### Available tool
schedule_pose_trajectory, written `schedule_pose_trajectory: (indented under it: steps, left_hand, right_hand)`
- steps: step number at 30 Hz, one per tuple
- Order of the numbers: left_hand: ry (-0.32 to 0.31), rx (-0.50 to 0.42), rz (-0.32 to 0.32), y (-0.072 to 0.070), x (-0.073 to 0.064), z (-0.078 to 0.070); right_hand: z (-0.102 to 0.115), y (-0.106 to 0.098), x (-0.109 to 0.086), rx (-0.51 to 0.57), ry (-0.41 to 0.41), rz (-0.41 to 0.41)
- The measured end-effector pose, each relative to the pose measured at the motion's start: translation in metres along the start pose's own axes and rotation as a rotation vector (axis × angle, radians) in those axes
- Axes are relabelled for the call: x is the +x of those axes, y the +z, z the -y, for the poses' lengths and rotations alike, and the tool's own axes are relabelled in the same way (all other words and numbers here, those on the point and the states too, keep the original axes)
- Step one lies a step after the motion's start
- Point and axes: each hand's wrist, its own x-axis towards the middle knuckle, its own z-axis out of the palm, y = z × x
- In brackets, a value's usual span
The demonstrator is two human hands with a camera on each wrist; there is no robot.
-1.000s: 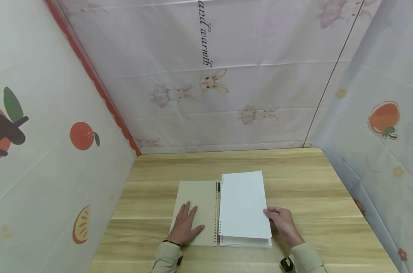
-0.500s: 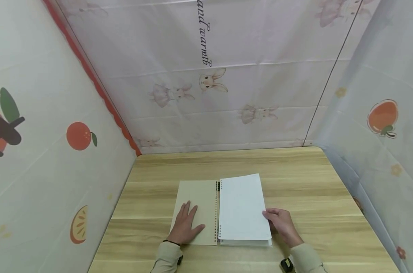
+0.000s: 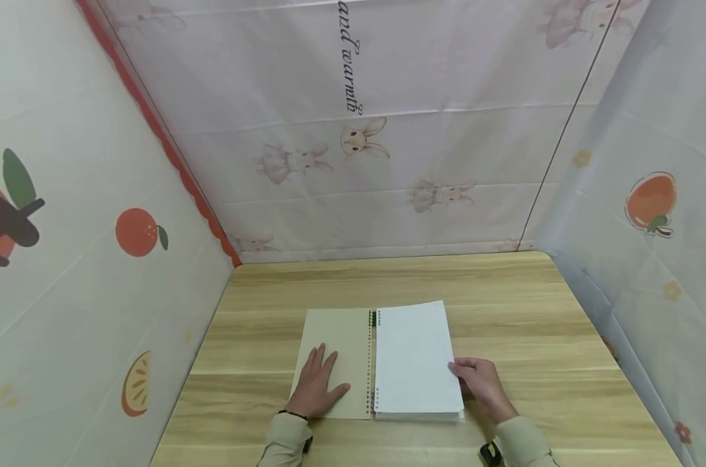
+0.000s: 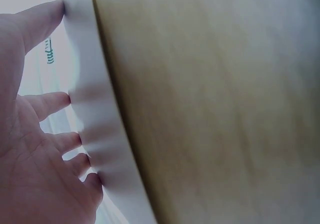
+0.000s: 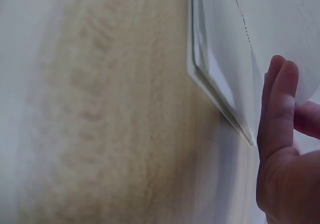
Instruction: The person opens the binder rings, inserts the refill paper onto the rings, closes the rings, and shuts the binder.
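Observation:
A spiral-bound notebook lies spread on the table. Its beige cover point(image 3: 344, 344) is on the left and its white pages point(image 3: 414, 357) on the right, with dark binding rings point(image 3: 374, 319) showing at the top between them. My left hand point(image 3: 316, 387) rests on the cover with fingers spread; in the left wrist view its fingertips point(image 4: 60, 101) touch the pale surface. At the pages' right edge, my right hand point(image 3: 483, 383) pinches the top white sheet between thumb and fingers. The right wrist view shows that sheet raised above the page stack point(image 5: 220, 59).
The notebook sits on a wood-grain table point(image 3: 259, 285). Printed cloth walls with rabbits and fruit point(image 3: 137, 232) stand at the left, back and right. A dark wrist device point(image 3: 490, 454) is at the right sleeve.
The raised white sheet has come down a little toward the stack, and its far edge sits lower. My right hand keeps its pinch and dips slightly; my left hand stays put.

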Motion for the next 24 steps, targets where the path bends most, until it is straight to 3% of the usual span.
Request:
schedule_pose_trajectory:
  steps: [8, 24]
  left_hand:
    - [0.010, -0.009, -0.008, 0.0010, -0.0003, 0.0015]
    - [0.006, 0.009, -0.006, 0.0057, 0.0012, 0.0062]
  right_hand:
    - [-0.0024, 0.0032, -0.0006, 0.003, 0.007, 0.004]
    - [0.0013, 0.0006, 0.0006, -0.108, -0.056, -0.017]
